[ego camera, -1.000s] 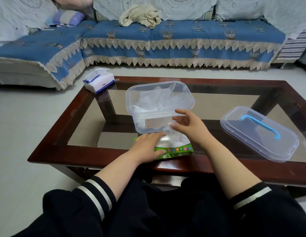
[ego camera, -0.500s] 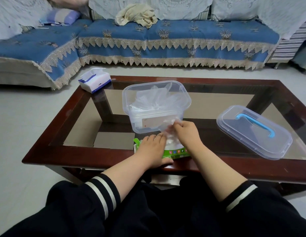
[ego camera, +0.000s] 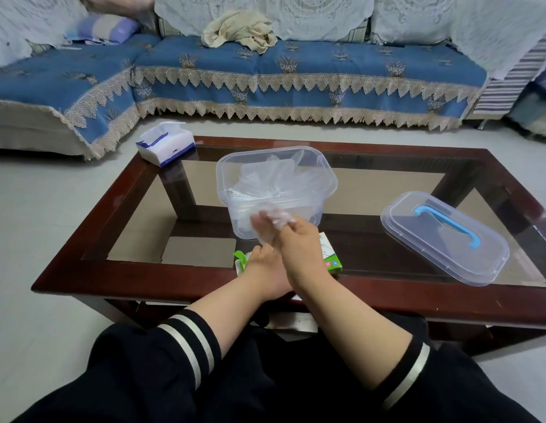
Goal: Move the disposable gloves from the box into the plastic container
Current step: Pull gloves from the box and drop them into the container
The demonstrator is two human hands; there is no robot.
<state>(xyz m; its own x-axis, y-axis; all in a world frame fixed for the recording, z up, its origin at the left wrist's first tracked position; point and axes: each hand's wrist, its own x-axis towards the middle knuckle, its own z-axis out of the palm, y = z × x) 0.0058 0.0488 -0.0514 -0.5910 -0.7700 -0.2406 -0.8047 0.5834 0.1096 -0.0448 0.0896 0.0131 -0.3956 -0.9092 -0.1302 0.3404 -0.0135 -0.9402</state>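
Leftmost, tissue box: white and blue tissue box (ego camera: 165,144) on the far left corner of the coffee table (ego camera: 91,230), a tissue sticking up from its slot.
Table: dark wood frame with glass panes.
Left hand: left hand (ego camera: 263,268) rests on the glove box (ego camera: 329,258) at the near edge of the table; the right forearm crosses over it, so I cannot tell how its fingers lie.
Glove box: green and white, mostly covered by both hands; only its left flap and right end show.
Plastic container: clear plastic container (ego camera: 323,181) just behind the glove box, uncovered, a loose heap of gloves (ego camera: 265,181) already inside.
Right hand: right hand (ego camera: 296,236) raised in front of the container's near wall, fingers pinching a crumpled clear glove (ego camera: 273,215) that trails down toward the box.
Lid: clear lid (ego camera: 442,239) with a blue handle, lying flat on the table's right side, well apart from the container.
Background: blue sofa (ego camera: 296,62) with lace trim and a beige cloth (ego camera: 239,30) bunched on the seat.
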